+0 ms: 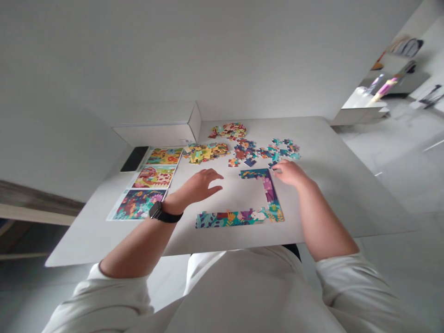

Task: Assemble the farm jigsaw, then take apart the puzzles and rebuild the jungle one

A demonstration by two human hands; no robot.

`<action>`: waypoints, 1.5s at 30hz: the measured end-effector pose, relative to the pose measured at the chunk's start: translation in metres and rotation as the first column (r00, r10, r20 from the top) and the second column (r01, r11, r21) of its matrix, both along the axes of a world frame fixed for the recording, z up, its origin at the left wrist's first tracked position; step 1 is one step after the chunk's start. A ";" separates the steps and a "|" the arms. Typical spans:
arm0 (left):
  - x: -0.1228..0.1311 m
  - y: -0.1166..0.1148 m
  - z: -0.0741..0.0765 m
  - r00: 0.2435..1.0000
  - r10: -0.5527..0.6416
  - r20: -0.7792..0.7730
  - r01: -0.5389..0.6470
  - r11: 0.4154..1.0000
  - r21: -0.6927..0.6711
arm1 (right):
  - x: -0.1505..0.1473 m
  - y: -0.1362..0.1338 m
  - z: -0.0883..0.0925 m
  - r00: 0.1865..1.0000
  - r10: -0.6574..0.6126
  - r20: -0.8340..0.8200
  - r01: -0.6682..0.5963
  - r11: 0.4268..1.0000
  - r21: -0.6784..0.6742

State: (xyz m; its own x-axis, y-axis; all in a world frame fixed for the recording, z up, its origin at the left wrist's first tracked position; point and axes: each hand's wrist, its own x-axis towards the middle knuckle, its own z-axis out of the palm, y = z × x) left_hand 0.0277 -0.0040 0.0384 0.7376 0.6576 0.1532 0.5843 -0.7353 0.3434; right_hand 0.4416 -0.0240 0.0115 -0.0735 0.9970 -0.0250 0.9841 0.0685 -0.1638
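My left hand [201, 186] hovers over the table to the left of a partly joined jigsaw border [243, 217], thumb and fingers apart and nothing between them. My right hand [288, 173] is at the border's top right corner, its fingertips closed on a small dark blue puzzle piece [272, 164]. The joined strips run along the bottom, up the right side and partway across the top; a white rabbit shows on the bottom strip. Loose blue and brown pieces [244, 150] lie just beyond, with teal ones [284, 151] to their right.
A printed sheet with three pictures [152, 178] lies on the left of the white table [347, 199]. Beside it is a black phone [134, 158]. Yellow pieces [204, 152] and a red-and-yellow heap [231, 130] sit farther back. A white box [156, 132] stands against the wall.
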 end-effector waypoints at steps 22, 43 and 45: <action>0.038 0.055 -0.057 0.999 0.027 0.042 -0.030 0.996 0.086 | -0.014 -0.004 -0.004 0.981 -0.195 -0.019 0.196 0.979 0.061; 0.039 0.048 -0.061 1.000 0.025 0.016 -0.027 0.993 0.117 | -0.039 0.013 -0.023 0.991 -0.083 -0.107 0.106 0.968 0.226; 0.039 0.048 -0.061 1.000 0.018 0.023 -0.021 0.993 0.116 | -0.043 0.017 -0.023 0.991 -0.094 -0.100 0.112 0.974 0.197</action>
